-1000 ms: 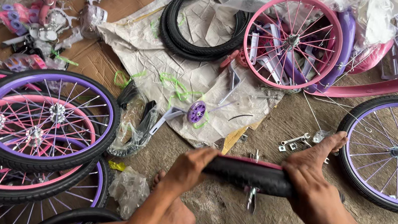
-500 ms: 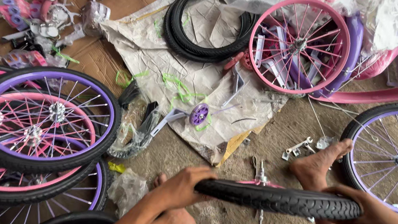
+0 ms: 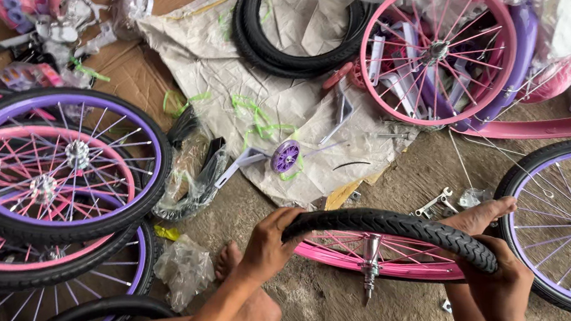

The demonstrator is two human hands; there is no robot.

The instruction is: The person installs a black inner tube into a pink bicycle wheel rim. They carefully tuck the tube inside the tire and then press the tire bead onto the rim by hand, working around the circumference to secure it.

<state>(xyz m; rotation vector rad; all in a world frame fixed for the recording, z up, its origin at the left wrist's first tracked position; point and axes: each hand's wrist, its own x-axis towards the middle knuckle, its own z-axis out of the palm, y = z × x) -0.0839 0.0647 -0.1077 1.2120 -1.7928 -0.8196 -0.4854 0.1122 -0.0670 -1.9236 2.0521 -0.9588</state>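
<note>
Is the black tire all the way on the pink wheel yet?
Not yet. The black tire arches above the pink wheel, gripped by the left hand and right hand.

We hold a black tyre (image 3: 393, 228) with a knobbly tread over a pink rim (image 3: 382, 256). We see a purple-rimmed wheel (image 3: 57, 161) with silver spokes, a small purple training wheel (image 3: 286, 157), and green ties (image 3: 251, 113) on beige sacking (image 3: 197, 55).

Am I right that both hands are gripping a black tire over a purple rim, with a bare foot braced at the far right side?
Not quite. In the head view the left hand and right hand grip the black tire over a pink rim, not a purple one. The bare foot is braced at the far right, as you said.
</note>
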